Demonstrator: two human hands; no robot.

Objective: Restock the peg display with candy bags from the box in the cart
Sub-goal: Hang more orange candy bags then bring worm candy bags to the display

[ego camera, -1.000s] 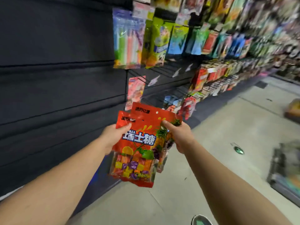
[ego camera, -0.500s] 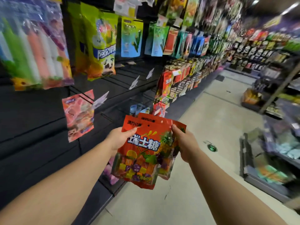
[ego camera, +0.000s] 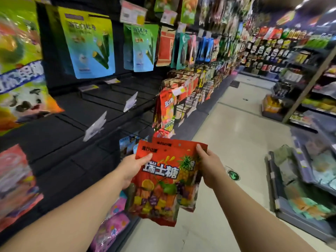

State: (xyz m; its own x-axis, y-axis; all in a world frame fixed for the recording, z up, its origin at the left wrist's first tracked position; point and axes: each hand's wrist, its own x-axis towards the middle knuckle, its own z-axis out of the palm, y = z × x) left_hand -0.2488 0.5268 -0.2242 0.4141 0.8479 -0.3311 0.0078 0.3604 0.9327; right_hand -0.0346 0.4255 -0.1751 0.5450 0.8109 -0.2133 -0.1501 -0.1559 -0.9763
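I hold a small stack of red candy bags (ego camera: 160, 180) printed with fruit and white characters, upright in front of me. My left hand (ego camera: 133, 169) grips the stack's left edge, thumb across the front. My right hand (ego camera: 211, 167) grips the right edge near the top corner. Matching red bags (ego camera: 166, 110) hang on the black peg display (ego camera: 112, 99) just ahead and above. Bare pegs with white price tags (ego camera: 95, 125) stick out to the left of them.
Green and blue snack bags (ego camera: 92, 42) hang on the upper pegs. Pink bags (ego camera: 111, 228) hang low by my left forearm. A low rack of packets (ego camera: 305, 186) stands at the right. More shelves line the aisle's far side. The pale floor (ego camera: 227, 135) runs ahead.
I have moved forward along the aisle and the view has turned right; the hanging bags are nearer. Both hands keep the same hold on the red stack.
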